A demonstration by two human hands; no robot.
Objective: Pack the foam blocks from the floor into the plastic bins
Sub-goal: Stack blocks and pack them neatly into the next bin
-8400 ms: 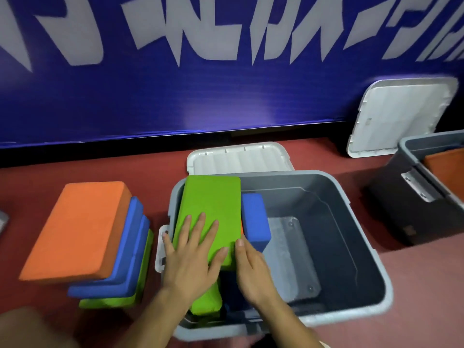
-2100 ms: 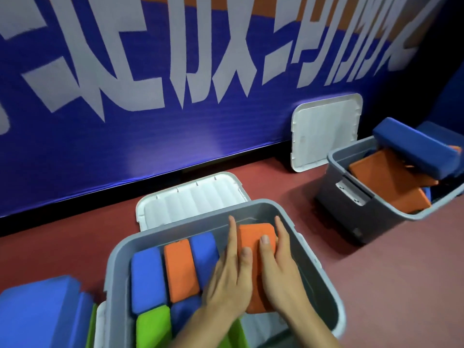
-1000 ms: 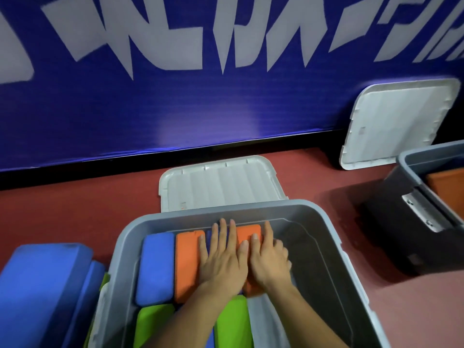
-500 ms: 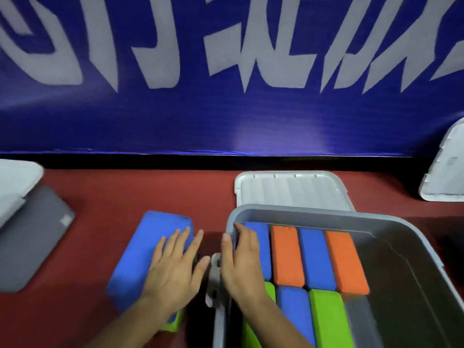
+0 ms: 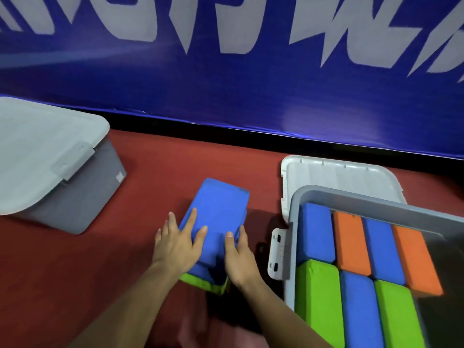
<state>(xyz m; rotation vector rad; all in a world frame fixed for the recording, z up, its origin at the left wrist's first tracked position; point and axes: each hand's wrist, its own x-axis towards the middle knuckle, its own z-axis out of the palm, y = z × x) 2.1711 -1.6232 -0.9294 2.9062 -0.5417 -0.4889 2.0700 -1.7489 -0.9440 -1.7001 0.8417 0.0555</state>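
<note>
A stack of foam blocks lies on the red floor: a blue block [image 5: 218,209] on top, another blue one under it, and a green block [image 5: 200,282] at the bottom. My left hand [image 5: 177,243] lies flat on the top block's near left part, fingers straight and spread. My right hand [image 5: 238,254] holds that block's right edge, thumb on top and fingers down the side. To the right stands the open grey bin [image 5: 291,237], with blue, orange and green blocks [image 5: 351,244] packed on edge in two rows.
A white lid [image 5: 336,177] lies flat on the floor behind the open bin. At the left stands a closed grey bin with a white lid [image 5: 42,156]. A blue wall with white lettering runs along the back. Bare red floor lies between the two bins.
My right hand has left the bin's rim and come onto the blue block's right edge. My left hand has stayed on top of the block. The view has swung further left.
</note>
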